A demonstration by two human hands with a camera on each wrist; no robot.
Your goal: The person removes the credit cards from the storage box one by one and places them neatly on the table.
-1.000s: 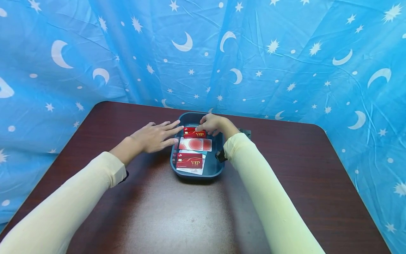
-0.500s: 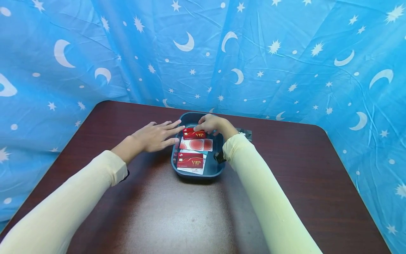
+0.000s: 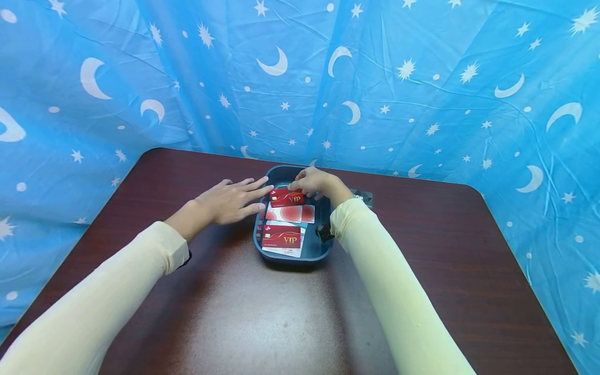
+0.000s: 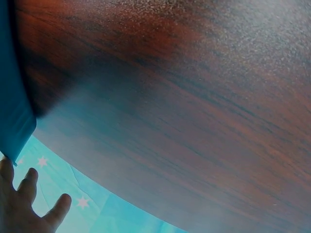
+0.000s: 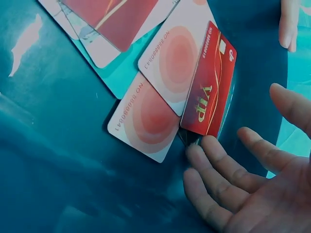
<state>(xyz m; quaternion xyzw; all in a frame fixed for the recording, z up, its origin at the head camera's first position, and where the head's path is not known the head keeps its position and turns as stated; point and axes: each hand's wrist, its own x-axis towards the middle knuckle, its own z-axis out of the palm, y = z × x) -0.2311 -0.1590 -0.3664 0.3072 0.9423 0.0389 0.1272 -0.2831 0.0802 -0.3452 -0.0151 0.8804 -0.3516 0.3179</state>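
Observation:
A dark blue tray (image 3: 315,250) on the table holds several cards. At its far end lies a red VIP card (image 3: 287,198), its near edge overlapping a white card with red circles (image 3: 290,214). My right hand (image 3: 316,182) reaches in over the far rim; in the right wrist view its loosely bent fingers (image 5: 223,177) are spread, with two fingertips right at the end of that red VIP card (image 5: 210,82). My left hand (image 3: 227,202) has its fingers spread, fingertips at the tray's left rim. A second red VIP card (image 3: 281,237) lies over white cards at the near end.
A black card (image 3: 363,198) lettered "Vip" lies on the table just right of the tray, partly behind the right sleeve. The dark wood table (image 3: 450,260) ends at a blue curtain (image 3: 300,78) with moons and stars.
The far red VIP card has shifted slightly toward me over the white card. My right fingertips have drawn back a little toward its far edge. The left hand stays put.

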